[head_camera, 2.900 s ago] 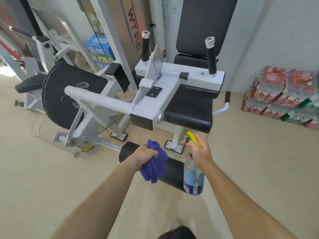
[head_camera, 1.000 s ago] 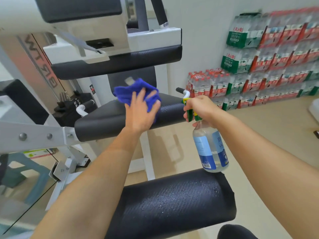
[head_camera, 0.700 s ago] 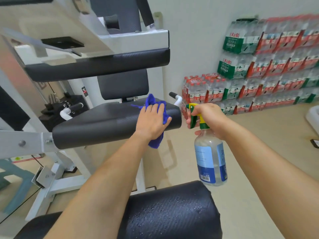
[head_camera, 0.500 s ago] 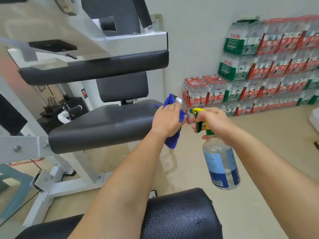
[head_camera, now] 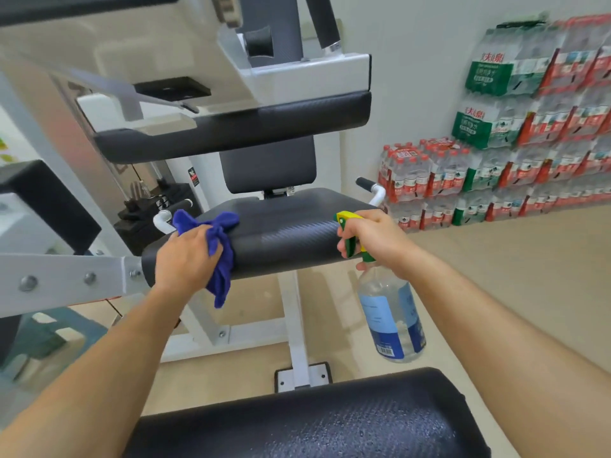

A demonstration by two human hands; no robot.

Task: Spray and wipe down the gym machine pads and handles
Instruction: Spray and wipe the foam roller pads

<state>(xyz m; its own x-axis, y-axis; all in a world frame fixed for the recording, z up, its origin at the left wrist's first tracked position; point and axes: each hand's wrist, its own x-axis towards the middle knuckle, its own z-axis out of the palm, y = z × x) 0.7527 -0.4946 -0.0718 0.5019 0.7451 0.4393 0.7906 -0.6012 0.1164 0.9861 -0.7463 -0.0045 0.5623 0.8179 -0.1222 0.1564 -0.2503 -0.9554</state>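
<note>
My left hand (head_camera: 186, 259) grips a blue cloth (head_camera: 216, 246) and presses it against the left front edge of the black seat pad (head_camera: 291, 233). My right hand (head_camera: 373, 238) holds a clear spray bottle (head_camera: 390, 319) by its yellow and green trigger head, just off the seat's right front corner. The bottle hangs down, tilted. A black roller pad (head_camera: 314, 421) with wet droplets lies across the bottom of the view. Above the seat runs a long black thigh pad (head_camera: 248, 127). A black back pad (head_camera: 267, 163) stands behind the seat. Side handles show at left (head_camera: 165, 216) and right (head_camera: 372, 188).
The white machine frame (head_camera: 66, 279) crosses at left, with its post and foot plate (head_camera: 297, 345) under the seat. Stacked packs of bottled water (head_camera: 515, 143) line the right wall. Beige floor (head_camera: 512, 276) lies to the right. A weight stack (head_camera: 148, 206) sits behind at left.
My left hand has swept the cloth from the seat's right edge near the right handle across to its left front edge. The spray bottle stayed by the seat's right corner.
</note>
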